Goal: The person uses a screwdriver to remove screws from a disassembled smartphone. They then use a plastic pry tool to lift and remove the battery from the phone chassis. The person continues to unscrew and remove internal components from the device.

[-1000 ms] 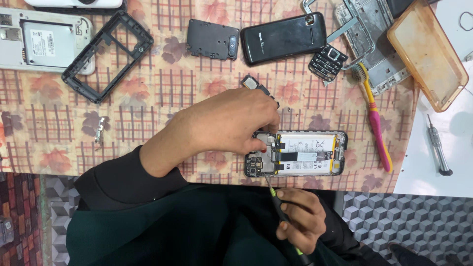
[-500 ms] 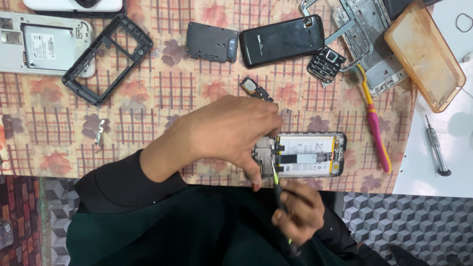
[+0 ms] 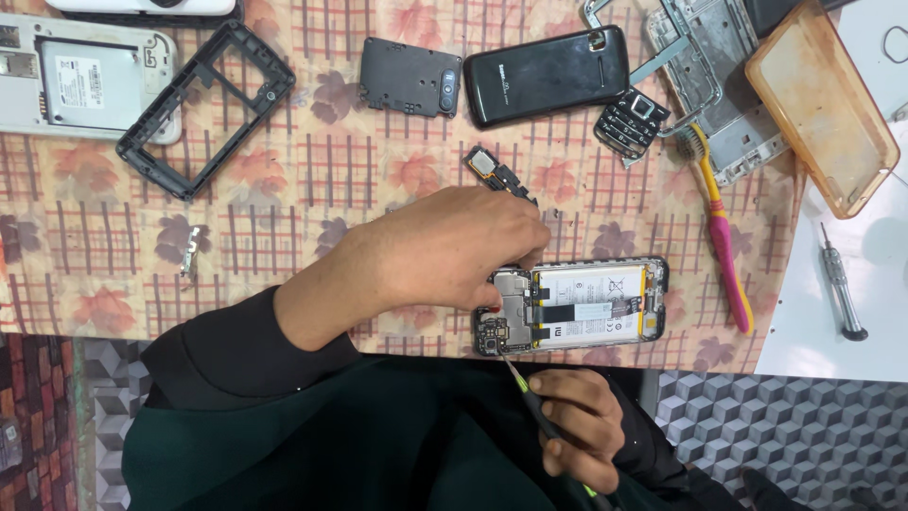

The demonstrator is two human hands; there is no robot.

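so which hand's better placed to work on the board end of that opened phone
Right hand: it grips the screwdriver, tip at the opened phone's board end. Left hand is steadying the phone.

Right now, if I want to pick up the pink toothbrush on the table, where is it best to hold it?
Grip the pink toothbrush at mid-handle, coming from above. It lies flat on the cloth, its bristle end touches the metal frame, and the opened phone lies close on one side.

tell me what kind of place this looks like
Probably a phone repair bench. An opened phone lies with its battery showing, the right hand works a small screwdriver at it, and loose phone covers and a bare frame lie around.
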